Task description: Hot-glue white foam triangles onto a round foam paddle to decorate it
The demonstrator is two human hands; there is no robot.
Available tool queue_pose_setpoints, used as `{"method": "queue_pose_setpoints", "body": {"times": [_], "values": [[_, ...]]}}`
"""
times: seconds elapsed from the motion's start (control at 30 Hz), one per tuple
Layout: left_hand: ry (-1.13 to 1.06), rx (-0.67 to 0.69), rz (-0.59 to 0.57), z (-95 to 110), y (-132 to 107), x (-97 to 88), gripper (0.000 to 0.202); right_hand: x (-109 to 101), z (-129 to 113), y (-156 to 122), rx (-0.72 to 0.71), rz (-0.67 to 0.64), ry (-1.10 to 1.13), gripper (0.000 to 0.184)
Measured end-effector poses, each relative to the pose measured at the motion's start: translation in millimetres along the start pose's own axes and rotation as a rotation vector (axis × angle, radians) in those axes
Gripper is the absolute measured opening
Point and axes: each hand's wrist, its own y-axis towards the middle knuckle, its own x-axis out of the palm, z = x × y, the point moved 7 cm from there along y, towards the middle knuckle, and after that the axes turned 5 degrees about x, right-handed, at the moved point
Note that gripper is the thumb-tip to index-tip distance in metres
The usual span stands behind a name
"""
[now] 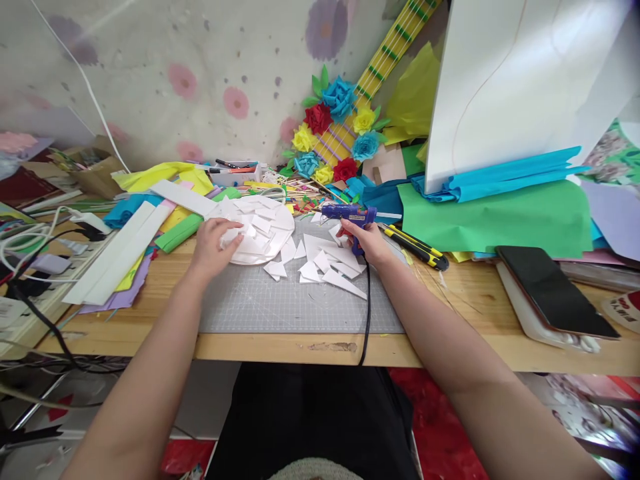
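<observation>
My right hand (367, 241) is wrapped round a blue hot glue gun (350, 213), with a finger at its red trigger. The gun's nozzle points left and a pale glue stick sticks out of its back. A black cord hangs from its handle over the table edge. My left hand (213, 247) is at the left side of a round white disc (280, 243), thumb and fingers curved about a small white board piece (247, 233). Several angular white pieces lie layered on the disc. More loose white offcuts (325, 263) are scattered on the grey cutting mat (280, 310).
A yellow-black utility knife (417, 248) lies right of the mat. Farther right are a black phone (555, 287) and green paper (495, 220) below a leaning white board (520, 87). White strips (115, 253) and power cords crowd the left. A flower-trimmed paper guitar (345, 133) leans behind.
</observation>
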Motion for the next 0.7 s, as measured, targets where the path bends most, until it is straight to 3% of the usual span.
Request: {"method": "queue_pose_setpoints", "body": {"times": [0.1,0.2,0.4,0.57,0.7], "values": [[0.111,0.121,-0.120,11.7,-13.0,15.0,0.037,0.6,0.2,-0.6,-0.004,-0.008,0.023,0.045],[0.158,0.156,-0.164,13.4,-20.6,24.7,0.039,-0.1,-0.6,-0.8,-0.013,-0.001,0.039,0.046],[0.138,0.106,-0.175,6.6,-24.4,23.8,0.035,2.8,-0.1,-1.6,0.008,-0.019,0.012,0.042],[0.132,0.064,-0.094,2.6,-23.8,18.8,0.035,2.7,-0.5,-1.4,0.007,-0.018,0.027,0.042],[0.160,0.051,-0.131,-0.4,-23.7,24.0,0.031,1.9,-0.6,-1.5,0.006,-0.012,0.004,0.042]]}}
